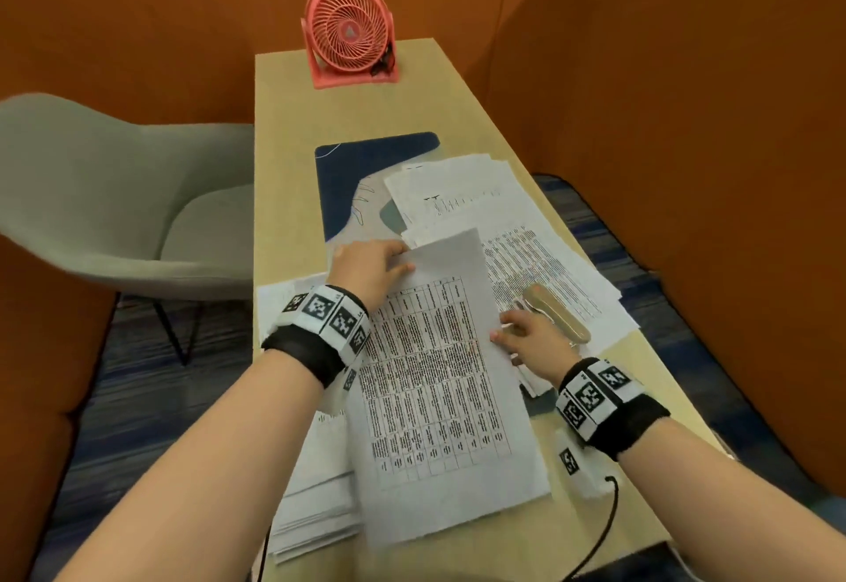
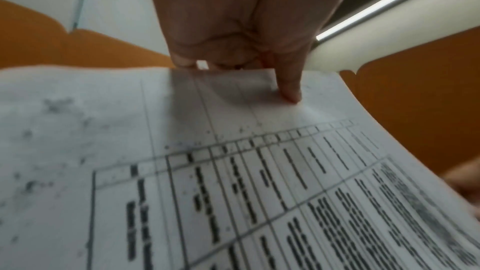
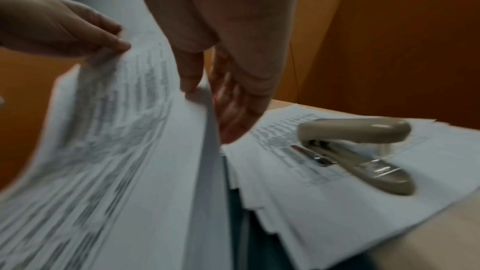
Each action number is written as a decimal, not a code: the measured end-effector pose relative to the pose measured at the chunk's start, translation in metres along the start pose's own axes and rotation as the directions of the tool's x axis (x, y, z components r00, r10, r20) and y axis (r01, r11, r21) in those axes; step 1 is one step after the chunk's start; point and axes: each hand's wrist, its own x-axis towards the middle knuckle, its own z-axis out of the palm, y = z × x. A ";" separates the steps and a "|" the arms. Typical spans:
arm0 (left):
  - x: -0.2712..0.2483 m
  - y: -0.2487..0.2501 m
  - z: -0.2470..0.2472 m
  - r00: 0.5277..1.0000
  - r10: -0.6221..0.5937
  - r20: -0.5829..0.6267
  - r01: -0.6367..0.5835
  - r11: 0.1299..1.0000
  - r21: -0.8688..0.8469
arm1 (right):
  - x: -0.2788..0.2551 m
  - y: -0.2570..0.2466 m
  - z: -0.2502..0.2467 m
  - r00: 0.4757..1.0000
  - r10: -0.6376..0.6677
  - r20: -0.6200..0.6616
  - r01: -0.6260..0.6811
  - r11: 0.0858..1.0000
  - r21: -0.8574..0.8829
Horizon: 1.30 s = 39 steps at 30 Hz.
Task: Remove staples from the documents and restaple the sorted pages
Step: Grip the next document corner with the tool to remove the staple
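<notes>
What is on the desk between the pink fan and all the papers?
A dark blue mat lies between the pink fan and the papers, which overlap its near end; the head view shows it.

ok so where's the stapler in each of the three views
head: the stapler lies right of centre on the spread papers, just beyond the right hand.
left wrist: not in it.
right wrist: the stapler lies at centre right on the papers, right of the fingers.
shared landmark: the table-printed sheet held by both hands, visible in all three.
</notes>
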 end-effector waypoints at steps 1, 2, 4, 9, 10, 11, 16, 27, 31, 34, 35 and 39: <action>0.000 -0.002 0.007 1.000 -0.003 0.003 0.003 1.000 0.017 | 0.007 0.005 -0.008 0.992 -0.031 -0.125 0.012 0.989 -0.147; 0.000 -0.003 0.013 1.000 -0.008 0.007 0.008 1.000 0.026 | 0.013 0.009 -0.018 0.968 -0.071 -0.241 -0.001 0.958 -0.285; 0.000 -0.003 0.021 1.000 -0.015 0.014 0.014 0.999 0.045 | 0.028 0.018 -0.037 0.927 -0.044 -0.372 -0.141 0.879 -0.455; 0.006 0.000 0.030 1.000 -0.006 0.030 0.004 0.997 0.077 | 0.058 0.040 -0.053 0.911 0.270 -0.313 -0.405 0.737 -0.541; 0.007 0.001 0.031 0.999 -0.002 0.036 -0.001 0.996 0.094 | 0.061 0.043 -0.052 0.908 0.279 -0.311 -0.410 0.738 -0.536; 0.008 0.002 0.031 0.999 -0.003 0.043 -0.002 0.993 0.116 | 0.064 0.045 -0.051 0.902 0.289 -0.322 -0.424 0.735 -0.529; 0.009 0.012 0.025 0.999 -0.015 0.047 0.011 0.995 0.097 | 0.066 0.029 -0.041 0.855 0.279 -0.437 -0.433 0.848 -0.305; 0.003 0.024 0.009 0.995 0.013 0.095 -0.019 0.998 0.061 | 0.031 -0.113 -0.026 0.854 -0.278 -0.439 0.470 0.775 0.423; -0.003 0.026 0.005 0.996 0.014 0.088 -0.019 0.998 0.052 | 0.026 -0.114 -0.005 0.806 -0.400 -0.436 0.551 0.777 0.306; -0.008 0.027 0.003 0.996 0.031 0.080 -0.037 0.997 0.071 | 0.025 -0.107 0.001 0.798 -0.438 -0.413 0.541 0.823 0.173; -0.010 0.028 0.001 0.996 0.038 0.075 -0.044 0.996 0.073 | 0.024 -0.104 0.002 0.797 -0.445 -0.408 0.528 0.842 0.114; -0.016 0.031 -0.003 0.997 0.046 0.061 -0.048 0.998 0.032 | 0.018 -0.097 0.005 0.787 -0.457 -0.415 0.478 0.876 -0.059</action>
